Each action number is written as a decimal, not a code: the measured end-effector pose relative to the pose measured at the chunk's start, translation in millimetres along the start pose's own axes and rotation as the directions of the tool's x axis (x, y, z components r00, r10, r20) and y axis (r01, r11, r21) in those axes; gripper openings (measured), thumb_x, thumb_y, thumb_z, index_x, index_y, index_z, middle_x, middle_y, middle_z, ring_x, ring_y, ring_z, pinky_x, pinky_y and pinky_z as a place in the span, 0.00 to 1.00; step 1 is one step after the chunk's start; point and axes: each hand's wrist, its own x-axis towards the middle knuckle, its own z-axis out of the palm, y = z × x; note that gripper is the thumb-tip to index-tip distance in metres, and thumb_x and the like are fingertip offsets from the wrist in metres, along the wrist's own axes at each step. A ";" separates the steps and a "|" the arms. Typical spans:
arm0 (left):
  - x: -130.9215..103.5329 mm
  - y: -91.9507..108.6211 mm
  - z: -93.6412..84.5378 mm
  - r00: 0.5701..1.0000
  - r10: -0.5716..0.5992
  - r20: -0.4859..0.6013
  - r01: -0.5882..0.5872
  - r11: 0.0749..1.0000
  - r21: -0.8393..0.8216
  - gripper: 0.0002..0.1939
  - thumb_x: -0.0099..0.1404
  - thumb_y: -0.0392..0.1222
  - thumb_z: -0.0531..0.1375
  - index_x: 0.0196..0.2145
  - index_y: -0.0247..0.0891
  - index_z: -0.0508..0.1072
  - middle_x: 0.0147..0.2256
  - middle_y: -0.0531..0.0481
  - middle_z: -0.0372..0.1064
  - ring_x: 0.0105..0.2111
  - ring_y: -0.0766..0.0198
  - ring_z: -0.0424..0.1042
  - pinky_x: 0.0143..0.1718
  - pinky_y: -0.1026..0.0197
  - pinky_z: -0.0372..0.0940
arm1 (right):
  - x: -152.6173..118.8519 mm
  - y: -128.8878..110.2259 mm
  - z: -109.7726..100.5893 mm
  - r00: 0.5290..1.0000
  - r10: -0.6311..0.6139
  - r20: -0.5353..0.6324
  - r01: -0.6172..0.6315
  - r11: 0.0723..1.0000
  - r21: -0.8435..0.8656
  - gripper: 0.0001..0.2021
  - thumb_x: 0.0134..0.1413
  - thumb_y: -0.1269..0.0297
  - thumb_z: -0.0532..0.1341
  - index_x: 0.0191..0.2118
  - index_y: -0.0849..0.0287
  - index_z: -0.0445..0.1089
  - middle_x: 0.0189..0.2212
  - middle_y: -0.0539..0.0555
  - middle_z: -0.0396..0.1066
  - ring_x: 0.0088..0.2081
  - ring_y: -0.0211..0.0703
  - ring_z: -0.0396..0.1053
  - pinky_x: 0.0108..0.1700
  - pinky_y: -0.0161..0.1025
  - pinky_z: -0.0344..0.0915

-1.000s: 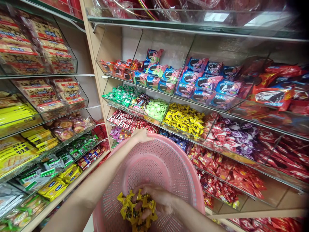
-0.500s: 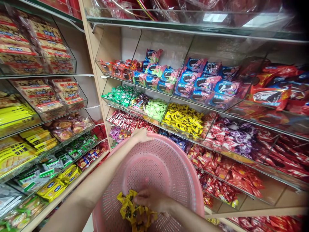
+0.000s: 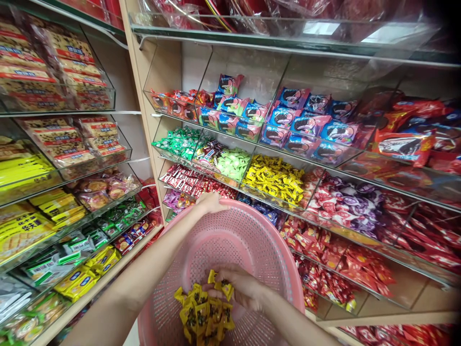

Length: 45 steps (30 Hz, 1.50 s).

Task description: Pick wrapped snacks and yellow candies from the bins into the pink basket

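A large pink perforated plastic basket (image 3: pixel 266 245) is tilted toward me below the shelves. My left hand (image 3: pixel 212 203) is closed on its far rim, thumb side along the edge. Inside the basket, my right hand (image 3: pixel 239 287) has its fingers curled around a few yellow-wrapped candies (image 3: pixel 226 288). A heap of the same yellow candies (image 3: pixel 205 315) lies in the near part of the basket, just left of and below that hand. More of this kind fill a clear shelf bin (image 3: pixel 273 180) beyond the rim.
Clear-fronted bins in front hold blue and pink cookie packets (image 3: pixel 283 115), green candies (image 3: pixel 178 143), purple-wrapped candies (image 3: pixel 360 202) and red packets (image 3: pixel 363 269). Left shelves carry bagged wafers (image 3: pixel 74 53) and yellow packets (image 3: pixel 77 281). A glass shelf edge (image 3: pixel 252 38) runs overhead.
My right hand has lifted slightly up and right from the heap with a few yellow candies in its fingers. The left hand stays on the basket's rim.
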 end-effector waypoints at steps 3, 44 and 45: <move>0.8 -1.5 1.5 1.000 -0.001 -0.001 0.001 1.000 -0.002 0.33 0.49 0.73 0.50 0.30 0.39 0.73 0.35 0.42 0.74 0.37 0.50 0.73 0.36 0.56 0.66 | -0.3 0.0 -3.6 1.000 -0.008 0.030 0.007 1.000 0.025 0.19 0.29 0.70 0.67 0.35 0.64 0.70 0.33 0.53 0.72 0.34 0.39 0.72 0.43 0.37 0.63; 3.2 -0.2 2.6 1.000 -0.004 0.014 0.004 1.000 0.001 0.34 0.49 0.73 0.50 0.31 0.38 0.73 0.35 0.41 0.74 0.37 0.49 0.73 0.36 0.55 0.65 | 13.1 -11.6 -13.9 0.997 -0.077 -0.018 0.074 0.988 -0.138 0.21 0.45 0.49 0.62 0.38 0.62 0.67 0.35 0.55 0.70 0.27 0.34 0.69 0.31 0.34 0.64; 3.1 0.0 2.4 1.000 -0.006 0.014 0.006 1.000 0.001 0.34 0.49 0.73 0.50 0.31 0.38 0.73 0.35 0.41 0.74 0.37 0.49 0.73 0.36 0.55 0.65 | 10.0 -15.4 -12.5 0.997 -0.070 0.020 0.071 0.996 -0.054 0.21 0.46 0.49 0.61 0.39 0.62 0.67 0.37 0.56 0.70 0.31 0.37 0.70 0.36 0.36 0.65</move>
